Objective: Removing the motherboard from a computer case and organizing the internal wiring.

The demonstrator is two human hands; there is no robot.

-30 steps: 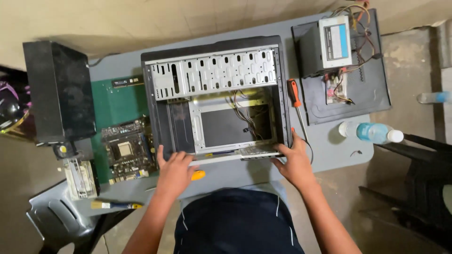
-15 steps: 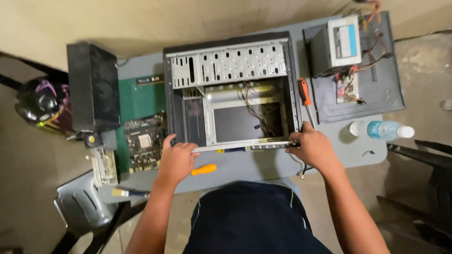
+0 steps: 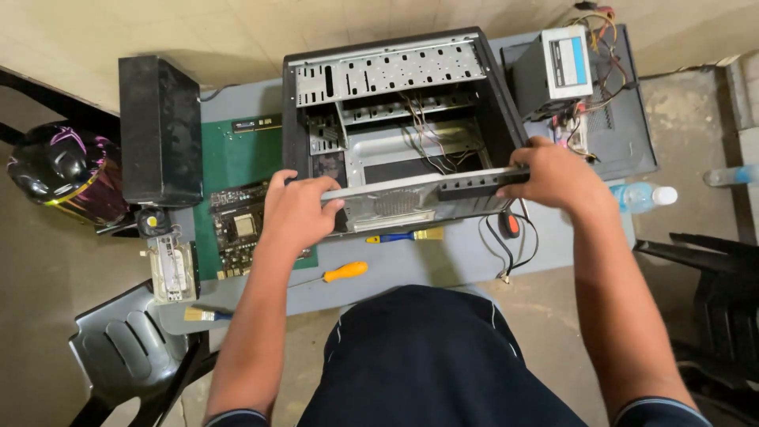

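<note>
Gripping the near edge of the open computer case (image 3: pixel 395 119), the left hand (image 3: pixel 296 213) and right hand (image 3: pixel 557 175) are both curled shut around its metal frame. The case sits on the grey table (image 3: pixel 443 261), tilted up toward the person. An orange-handled screwdriver (image 3: pixel 341 272) lies below; a motherboard (image 3: pixel 237 225) lies left.

case (image 3: pixel 395 119) near edge lifted off table, tilted | both hands up w/ it | blue-handled brush (image 3: pixel 405 236) now uncovered
</note>
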